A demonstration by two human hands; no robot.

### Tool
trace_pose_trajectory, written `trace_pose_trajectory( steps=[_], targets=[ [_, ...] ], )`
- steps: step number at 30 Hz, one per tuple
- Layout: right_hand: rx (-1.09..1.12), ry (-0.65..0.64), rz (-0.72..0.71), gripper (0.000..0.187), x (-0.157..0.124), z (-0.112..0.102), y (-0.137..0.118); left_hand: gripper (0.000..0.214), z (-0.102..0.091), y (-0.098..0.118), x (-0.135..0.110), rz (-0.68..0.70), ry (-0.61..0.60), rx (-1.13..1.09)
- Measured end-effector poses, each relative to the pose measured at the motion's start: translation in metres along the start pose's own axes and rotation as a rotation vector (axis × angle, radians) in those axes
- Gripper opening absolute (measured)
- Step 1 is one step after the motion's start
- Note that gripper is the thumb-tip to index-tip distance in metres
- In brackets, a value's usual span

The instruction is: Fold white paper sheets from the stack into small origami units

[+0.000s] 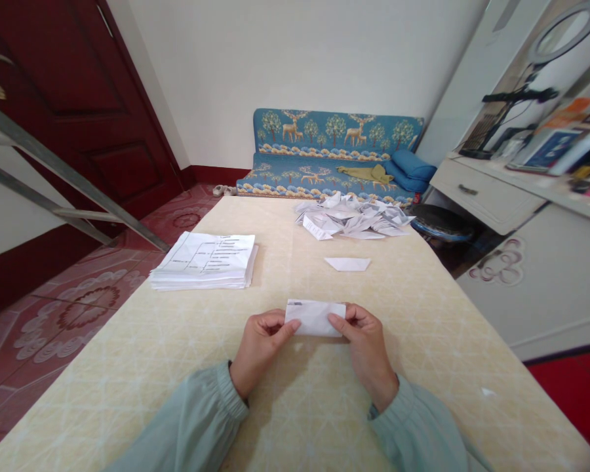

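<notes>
A small folded sheet of paper (pixel 315 319), white with a bit of dark print at its upper left corner, is held just above the table. My left hand (pixel 264 337) pinches its left end, thumb on top. At the right end my right hand (pixel 366 341) grips it the same way. Beyond it lies a flat folded paper piece (pixel 348 264) with slanted ends. To the left sits a stack of printed sheets (pixel 206 259), the top one showing a branching diagram. Farther back is a loose pile of folded papers (pixel 351 217).
The table (pixel 128 367) has a patterned cream cover, with a tiny paper scrap (pixel 488 392) at right. Behind it stands a blue patterned sofa (pixel 319 154). A metal ladder (pixel 78 183) leans at left; a white cabinet (pixel 535 269) and a dark stool (pixel 442 223) are at right.
</notes>
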State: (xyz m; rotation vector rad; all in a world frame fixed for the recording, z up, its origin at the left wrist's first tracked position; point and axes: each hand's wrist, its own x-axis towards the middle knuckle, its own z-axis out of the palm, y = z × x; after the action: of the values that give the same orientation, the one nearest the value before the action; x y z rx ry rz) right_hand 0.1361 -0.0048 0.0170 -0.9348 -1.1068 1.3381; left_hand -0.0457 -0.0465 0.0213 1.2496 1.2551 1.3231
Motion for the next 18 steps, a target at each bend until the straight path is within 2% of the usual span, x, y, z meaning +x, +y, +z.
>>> trace_pose_trajectory(
  steps=[8, 14, 18],
  targets=[
    [0.091, 0.058, 0.081, 0.031, 0.0001, -0.0001, -0.0015, 0.026, 0.0012, 0.0005, -0.0007, -0.004, -0.003, 0.025],
    [0.066, 0.058, 0.062, 0.030, 0.0002, 0.0000, -0.0035, 0.026, 0.0012, -0.0018, -0.0006, -0.011, -0.018, 0.020],
    [0.052, 0.075, 0.056, 0.029, 0.0003, 0.0014, -0.0055, 0.020, 0.0011, -0.0034, 0.0000, -0.031, 0.020, -0.042]
  ],
)
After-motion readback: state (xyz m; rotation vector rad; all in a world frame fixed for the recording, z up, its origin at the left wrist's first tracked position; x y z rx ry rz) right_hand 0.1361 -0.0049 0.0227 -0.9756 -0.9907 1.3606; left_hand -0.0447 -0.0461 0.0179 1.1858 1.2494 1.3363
